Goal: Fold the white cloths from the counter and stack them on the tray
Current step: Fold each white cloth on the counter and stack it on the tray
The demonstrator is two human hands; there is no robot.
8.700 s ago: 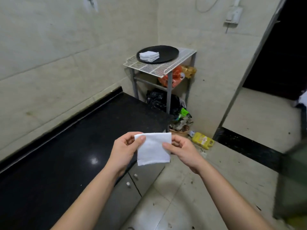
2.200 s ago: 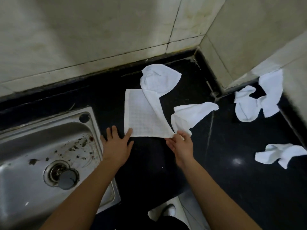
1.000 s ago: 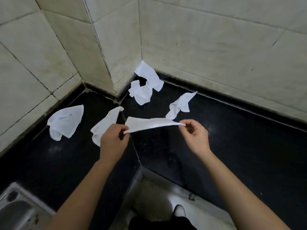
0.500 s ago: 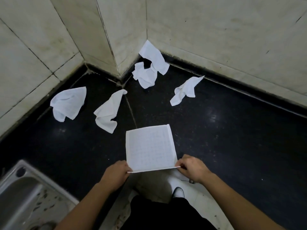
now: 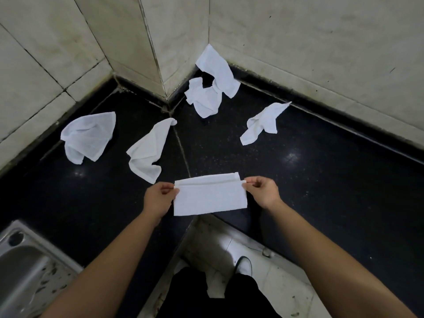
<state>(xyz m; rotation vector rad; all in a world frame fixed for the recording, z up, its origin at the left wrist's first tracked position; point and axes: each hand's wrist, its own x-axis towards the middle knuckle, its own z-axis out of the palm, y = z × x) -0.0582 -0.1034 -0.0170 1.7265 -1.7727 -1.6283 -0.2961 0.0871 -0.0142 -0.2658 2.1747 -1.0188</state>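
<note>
Black stone counter (image 5: 325, 184) meets tiled walls (image 5: 309, 42); both hands (image 5: 159, 198) (image 5: 261, 191) pinch a folded cloth (image 5: 210, 199).

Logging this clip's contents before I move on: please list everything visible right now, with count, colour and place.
held cloth: 1, white, folded double, over the counter's front edge
crumpled cloths: 4 heaps, white, loose on the counter near the walls; the corner heap may be two cloths
counter: 1, black, running along both walls
sink: 1, steel, soiled, lower left
wall tiles: beige, behind the counter
floor: pale, dirty, below the counter
shoe: 1 seen, white, on the floor
trousers: black, bottom centre
left hand: pinches the held cloth's upper left corner
right hand: pinches its upper right corner
</note>
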